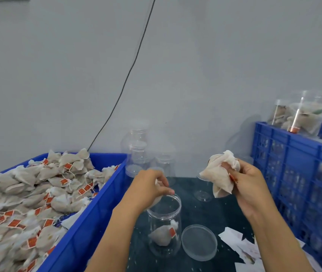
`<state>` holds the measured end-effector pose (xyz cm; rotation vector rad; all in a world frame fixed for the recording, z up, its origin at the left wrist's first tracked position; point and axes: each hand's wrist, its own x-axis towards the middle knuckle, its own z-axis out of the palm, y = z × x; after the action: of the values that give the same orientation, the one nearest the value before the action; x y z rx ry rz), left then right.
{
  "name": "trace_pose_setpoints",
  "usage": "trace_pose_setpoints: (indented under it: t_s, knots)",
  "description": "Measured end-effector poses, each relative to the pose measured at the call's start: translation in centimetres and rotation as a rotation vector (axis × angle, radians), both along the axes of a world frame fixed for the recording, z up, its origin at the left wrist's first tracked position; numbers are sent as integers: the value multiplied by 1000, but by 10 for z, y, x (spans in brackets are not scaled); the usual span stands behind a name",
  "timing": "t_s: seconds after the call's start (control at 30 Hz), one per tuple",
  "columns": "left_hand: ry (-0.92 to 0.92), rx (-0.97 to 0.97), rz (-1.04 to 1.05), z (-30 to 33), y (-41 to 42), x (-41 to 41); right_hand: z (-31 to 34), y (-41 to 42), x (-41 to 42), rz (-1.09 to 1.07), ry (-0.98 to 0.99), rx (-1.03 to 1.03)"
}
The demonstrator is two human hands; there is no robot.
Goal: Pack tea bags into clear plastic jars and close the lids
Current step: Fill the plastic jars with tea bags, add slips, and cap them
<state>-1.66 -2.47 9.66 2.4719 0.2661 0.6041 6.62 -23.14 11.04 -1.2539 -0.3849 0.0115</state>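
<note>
An open clear plastic jar (165, 225) stands on the dark tabletop with one tea bag (162, 236) lying at its bottom. My left hand (149, 188) hovers over the jar's mouth and holds a tea bag, mostly hidden under the fingers. My right hand (247, 182) is raised to the right of the jar and grips a bunch of tea bags (220, 173). The jar's clear lid (199, 242) lies flat on the table just right of the jar.
A blue crate (89, 222) heaped with tea bags (28, 197) fills the left. Empty clear jars (138, 156) stand at the back by the wall. A blue crate (293, 169) on the right carries filled jars (301, 116). White paper slips (242, 246) lie near the front right.
</note>
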Motion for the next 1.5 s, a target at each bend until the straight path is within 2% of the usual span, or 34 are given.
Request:
trace_pose_setpoints:
  t_s: [0.1,0.17,0.3,0.57,0.63,0.77,0.87,1.0,1.1,1.17,1.2,1.27,1.33,1.4,1.5]
  knots:
    - [-153,-125,-10,0,-4,2,1,-1,0,-9,-7,2]
    - [-112,-201,-24,-5,-7,3,0,-1,1,-10,-15,14]
    - [10,-167,-83,-16,-6,3,-1,0,1,9,-25,21]
    - [-191,-239,-34,-23,-5,4,-8,15,-4,36,-14,-62]
    - [-179,-218,-14,-26,-5,5,-11,23,-7,60,-4,-100]
    - [-30,-124,-92,-25,-5,3,-17,34,-11,76,7,-146]
    - [-64,-83,-116,-21,-1,-5,-19,37,-13,72,21,-155]
    - [-151,80,-57,-8,3,-16,-18,39,-13,58,29,-141]
    - [-43,232,-68,-6,-2,-18,-17,40,-13,61,29,-123]
    - [-51,259,-74,-8,-10,-15,-18,41,-14,94,11,-119]
    - [-101,183,-60,-8,-13,-14,-19,42,-15,119,-4,-120]
    - [-232,-113,-67,-6,-17,-13,-20,43,-17,192,-44,-121]
    - [-295,-379,-176,-4,-17,-11,-22,46,-20,296,-74,-117]
    - [-281,-485,-277,-3,-13,-11,-24,50,-23,389,-75,-119]
    - [-272,-514,-276,-4,-7,-11,-27,55,-27,405,-88,-162]
